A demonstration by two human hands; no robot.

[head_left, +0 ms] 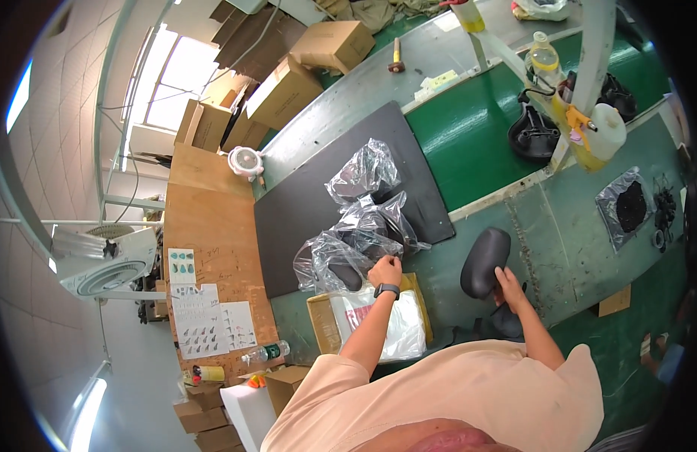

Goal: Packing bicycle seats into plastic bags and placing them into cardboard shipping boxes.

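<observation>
My right hand (508, 288) grips a black bicycle saddle (484, 260) by its edge, holding it tilted over the near side of the bench. My left hand (385, 272), with a dark watch on the wrist, is closed beside the clear plastic bags; whether it pinches film is too small to tell. Just beyond it lie saddles in clear plastic bags (367, 218) on a black mat (288, 226). Below my left forearm stands an open carton (323, 324) holding a stack of flat white plastic bags (401, 325).
Unbagged black saddles (533, 135) rest on the green belt (461, 143) at the far right. A post with hanging bottles (543, 56) rises there. A hammer (396, 59) and a small fan (245, 161) sit farther back. Dark small parts (631, 207) lie in a bag at right.
</observation>
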